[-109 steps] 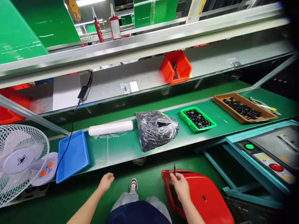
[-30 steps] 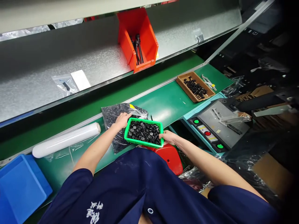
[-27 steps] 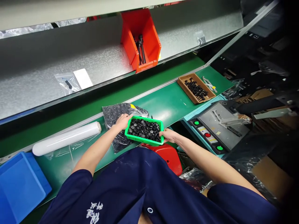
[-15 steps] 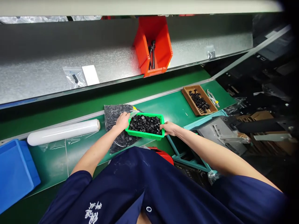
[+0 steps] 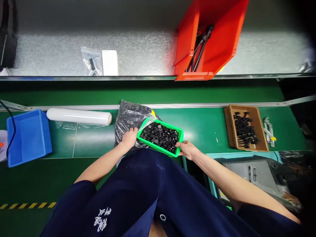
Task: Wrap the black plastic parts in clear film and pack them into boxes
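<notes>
Green tray (image 5: 156, 147), full of small black parts (image 5: 161, 135), at the near edge of the table (image 5: 202, 126), set at an angle, overlapping the right side of a clear bag (image 5: 128, 115) of dark pieces. Bag film crosses tray's left corner. Right hand (image 5: 187, 149): fingers pinching tray's right end, thumb over the rim. Left hand (image 5: 130, 138): fingers curled narrow at tray's left end, by the bag; can't tell which they grip. White roll (image 5: 79, 116) left of bag, blue bin (image 5: 29, 136) beside roll. Brown tray (image 5: 229, 128) of black parts well apart, right.
</notes>
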Available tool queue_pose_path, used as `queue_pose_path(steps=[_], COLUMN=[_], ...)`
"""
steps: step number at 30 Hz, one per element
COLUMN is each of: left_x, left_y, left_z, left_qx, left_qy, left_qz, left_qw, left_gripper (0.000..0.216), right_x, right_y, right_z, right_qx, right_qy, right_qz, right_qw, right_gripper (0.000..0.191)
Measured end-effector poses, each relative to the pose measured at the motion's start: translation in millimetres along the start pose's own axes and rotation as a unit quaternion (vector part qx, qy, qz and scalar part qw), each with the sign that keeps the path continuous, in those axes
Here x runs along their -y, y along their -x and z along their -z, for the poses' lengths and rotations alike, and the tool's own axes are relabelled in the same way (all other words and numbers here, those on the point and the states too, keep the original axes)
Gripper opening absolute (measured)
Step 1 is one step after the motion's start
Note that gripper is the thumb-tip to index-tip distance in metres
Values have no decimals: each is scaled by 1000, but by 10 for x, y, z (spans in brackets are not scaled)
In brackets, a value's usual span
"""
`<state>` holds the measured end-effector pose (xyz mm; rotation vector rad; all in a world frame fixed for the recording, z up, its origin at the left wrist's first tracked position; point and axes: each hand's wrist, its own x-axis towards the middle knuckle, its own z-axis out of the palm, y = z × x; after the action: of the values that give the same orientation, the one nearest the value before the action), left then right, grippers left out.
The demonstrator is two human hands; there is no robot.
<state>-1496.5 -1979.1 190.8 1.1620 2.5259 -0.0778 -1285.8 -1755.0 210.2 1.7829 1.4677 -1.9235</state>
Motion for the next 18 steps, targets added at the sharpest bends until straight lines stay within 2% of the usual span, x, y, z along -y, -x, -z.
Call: queue_pose_path(steps=[4, 9, 14, 18], left_x=[-151, -187, -50, -34], left_y=[108, 34, -115, -131], left_z=[-164, -134, -90, -224], left_qx=[-58, -102, -172, -235], left_qy=[82, 188, 266, 303], left_qz=[52, 118, 122, 98], left_qw=[994, 970, 941, 918], left_gripper=[39, 36, 20, 21], right_x=[-124, -257, -287, -320], right_y=[-9, 19, 44, 56], right_z=[20, -130, -233, -273], right_qx=[6, -6, -28, -58], right_qy=[-28, -74, -82, -69], right_qz=[-7, -13, -8, 15], right_qw=[1000, 997, 996, 996], right_gripper=[18, 19, 18, 20])
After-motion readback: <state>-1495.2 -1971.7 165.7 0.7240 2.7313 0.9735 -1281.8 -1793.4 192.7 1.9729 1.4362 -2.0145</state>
